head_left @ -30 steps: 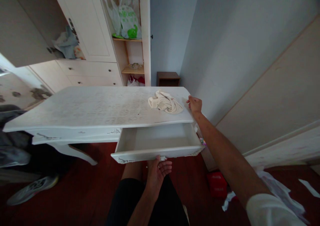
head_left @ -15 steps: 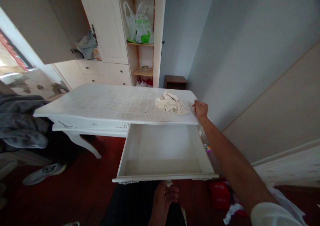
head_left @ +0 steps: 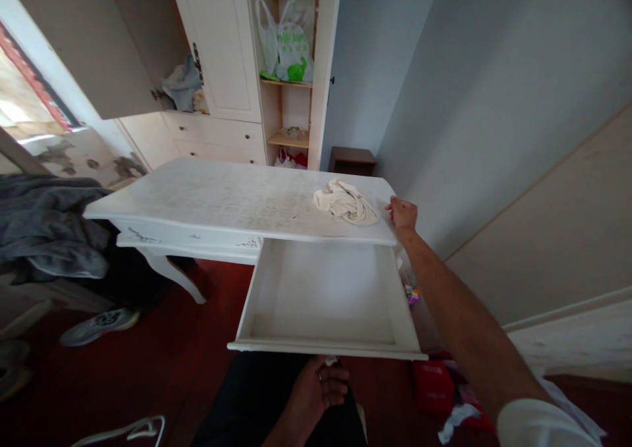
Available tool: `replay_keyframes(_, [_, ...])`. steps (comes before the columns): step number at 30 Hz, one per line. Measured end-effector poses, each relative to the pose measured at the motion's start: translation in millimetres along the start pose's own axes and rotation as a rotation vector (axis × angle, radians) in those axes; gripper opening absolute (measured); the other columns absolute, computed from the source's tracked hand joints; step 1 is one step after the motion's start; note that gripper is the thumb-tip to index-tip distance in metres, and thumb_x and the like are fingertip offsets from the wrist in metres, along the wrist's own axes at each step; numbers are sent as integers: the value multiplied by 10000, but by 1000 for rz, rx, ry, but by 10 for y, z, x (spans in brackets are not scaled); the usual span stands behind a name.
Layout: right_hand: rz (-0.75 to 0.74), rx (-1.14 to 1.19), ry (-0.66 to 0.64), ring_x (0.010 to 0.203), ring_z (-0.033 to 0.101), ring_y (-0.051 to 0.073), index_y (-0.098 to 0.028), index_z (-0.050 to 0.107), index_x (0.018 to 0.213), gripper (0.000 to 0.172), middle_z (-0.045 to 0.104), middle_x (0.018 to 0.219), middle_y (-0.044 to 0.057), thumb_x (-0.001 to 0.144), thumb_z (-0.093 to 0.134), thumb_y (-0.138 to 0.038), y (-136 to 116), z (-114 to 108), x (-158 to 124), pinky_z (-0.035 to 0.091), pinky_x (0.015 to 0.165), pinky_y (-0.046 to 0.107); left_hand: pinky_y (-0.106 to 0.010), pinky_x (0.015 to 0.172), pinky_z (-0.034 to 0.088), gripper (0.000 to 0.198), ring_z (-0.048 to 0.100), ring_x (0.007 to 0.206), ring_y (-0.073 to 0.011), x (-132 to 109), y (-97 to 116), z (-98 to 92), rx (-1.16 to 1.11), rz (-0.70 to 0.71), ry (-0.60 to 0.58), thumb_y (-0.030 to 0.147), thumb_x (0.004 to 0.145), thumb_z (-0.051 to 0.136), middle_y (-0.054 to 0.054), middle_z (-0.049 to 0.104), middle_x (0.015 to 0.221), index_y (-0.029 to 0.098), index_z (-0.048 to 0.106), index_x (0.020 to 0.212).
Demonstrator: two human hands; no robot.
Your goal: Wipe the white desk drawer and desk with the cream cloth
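Observation:
A white desk [head_left: 222, 193] with a scuffed top stands before me, its right-hand drawer [head_left: 320, 295] pulled far out and bare inside. Below the drawer front, my left hand [head_left: 316, 388] has its fingers curled at a small drawer knob [head_left: 330, 361], which they partly hide. At the desk's right end, my right hand [head_left: 403, 214] is closed on the edge of the top, arm stretched out. A crumpled cream cloth [head_left: 346, 203] lies on the desk just left of that hand.
Behind the desk stands a pale wardrobe [head_left: 222, 58] with plastic bags [head_left: 291, 49] on its shelves. Grey clothing [head_left: 49, 220] is heaped at left, above a shoe [head_left: 99, 325]. A red box [head_left: 432, 386] sits on the floor at lower right, by the wall.
My view has shifted slightly, so the scene sits a little further right. Both hands stay at the same spots on the drawer and desk. The drawer's position looks about the same.

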State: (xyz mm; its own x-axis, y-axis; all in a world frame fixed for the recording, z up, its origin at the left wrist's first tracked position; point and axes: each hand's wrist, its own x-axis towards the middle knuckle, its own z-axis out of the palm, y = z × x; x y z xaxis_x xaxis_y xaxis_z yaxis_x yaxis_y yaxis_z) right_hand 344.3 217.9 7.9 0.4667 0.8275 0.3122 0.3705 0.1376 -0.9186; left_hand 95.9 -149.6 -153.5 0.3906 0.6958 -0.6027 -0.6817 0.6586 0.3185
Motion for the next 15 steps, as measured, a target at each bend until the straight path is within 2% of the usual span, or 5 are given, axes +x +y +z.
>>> replay_keyframes(3, [-14, -7, -8, 418, 445, 138, -184, 663, 576, 382, 478, 386, -27, 849, 588, -440, 10, -1, -2, 380, 502, 262, -346, 695, 550, 545, 751, 818, -277, -108, -45, -247, 162, 60, 42, 611, 734, 835, -184, 780, 1009, 157, 747, 1022])
replay_keyframes(5, [-15, -13, -13, 415, 440, 136, -185, 666, 575, 377, 481, 388, -28, 845, 591, -437, 5, -2, -10, 379, 502, 263, -392, 799, 551, 661, 749, 976, -327, -237, -36, -430, 320, 137, 36, 624, 625, 905, -192, 781, 1044, 185, 762, 1097])
replay_keyframes(8, [-20, -29, -22, 418, 444, 138, -186, 663, 566, 381, 477, 383, -28, 847, 594, -435, -22, -4, -31, 384, 513, 266, -485, 1023, 483, 704, 682, 1197, -373, -519, 71, -531, 519, 238, -78, 672, 645, 882, -219, 775, 1054, 183, 793, 1144])
replay_keyframes(12, [-27, -55, -42, 419, 452, 139, -184, 662, 557, 393, 477, 380, -26, 860, 592, -425, -72, -10, -61, 392, 532, 270, -557, 1178, 373, 652, 615, 1320, -367, -937, 353, -209, 527, 294, -160, 668, 756, 810, -209, 751, 1181, 244, 782, 1250])
replay_keyframes(15, [-17, -68, -44, 416, 448, 138, -186, 661, 556, 391, 476, 379, -29, 865, 591, -414, -98, -14, -76, 392, 538, 272, -575, 1180, 392, 585, 634, 1294, -374, -1138, 609, 124, 533, 343, -210, 635, 798, 793, -184, 703, 1316, 272, 783, 1257])
